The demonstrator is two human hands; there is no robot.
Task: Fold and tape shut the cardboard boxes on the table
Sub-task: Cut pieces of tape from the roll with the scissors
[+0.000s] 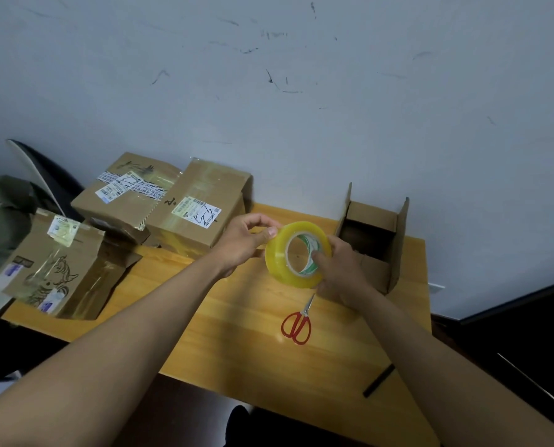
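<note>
A yellow roll of clear tape (277, 256) is held above the middle of the wooden table (237, 333). My right hand (340, 266) grips the roll with its thumb inside the core. My left hand (245, 241) pinches at the roll's outer edge with thumb and fingers. An open cardboard box (372, 240) with flaps standing up sits at the table's back right. Three taped boxes lie at the left: one at the back (124, 195), one in the middle (198, 208), one tilted at the front left (56, 269).
Red-handled scissors (296, 324) lie on the table just below the roll. A black strip (379, 380) lies near the table's right front edge. A grey-white wall stands right behind the table. A dark chair and green fabric (8, 214) are at the far left.
</note>
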